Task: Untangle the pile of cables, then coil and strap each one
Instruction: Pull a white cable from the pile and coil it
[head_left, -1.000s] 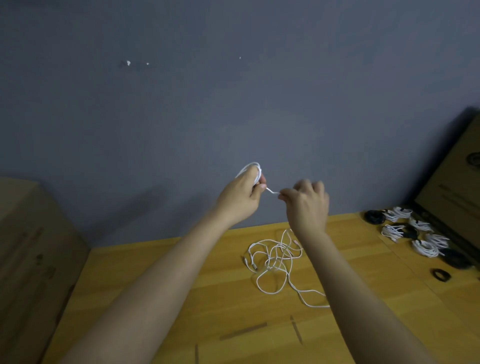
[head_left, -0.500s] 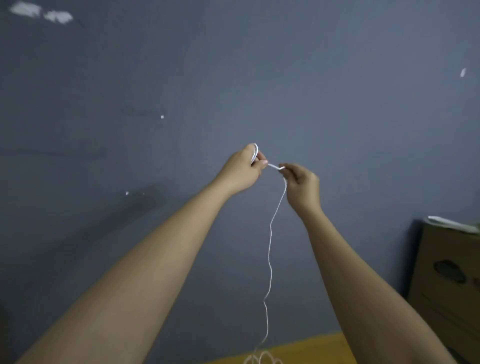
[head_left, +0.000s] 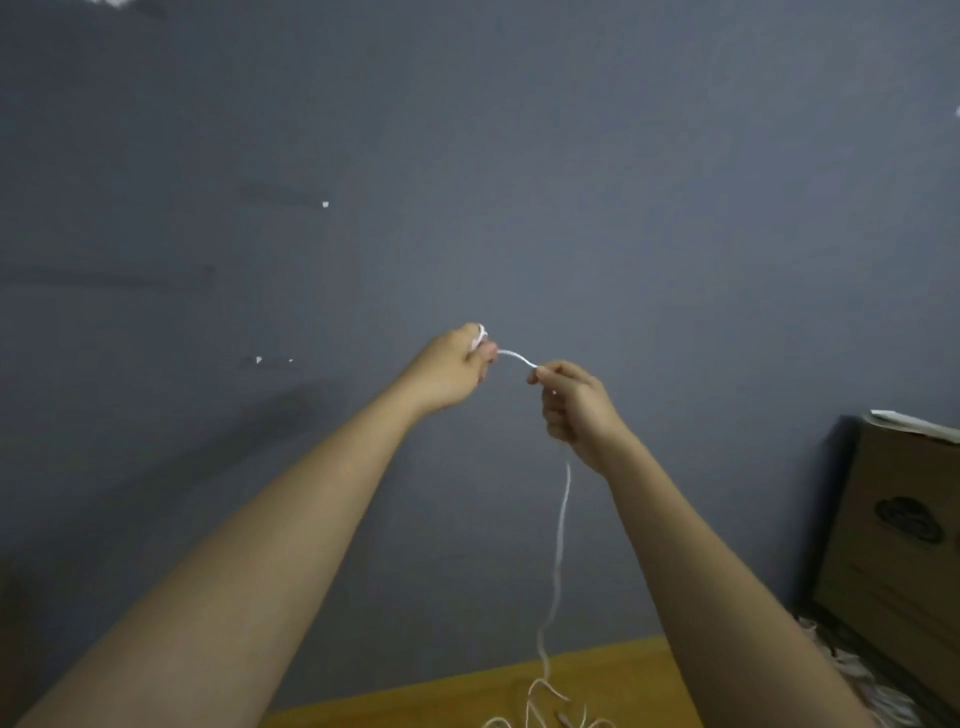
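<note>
Pinching white cable (head_left: 561, 519) between them, left hand (head_left: 452, 371) fisted round its coil, right hand (head_left: 574, 405) curled.

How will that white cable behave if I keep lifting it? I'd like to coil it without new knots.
Probably floppy: the white cable hangs in loose waves below the right hand and sags between it and the left hand. Likely light, since fingertips alone hold it. Its loops on the table may drag and snag.
</note>
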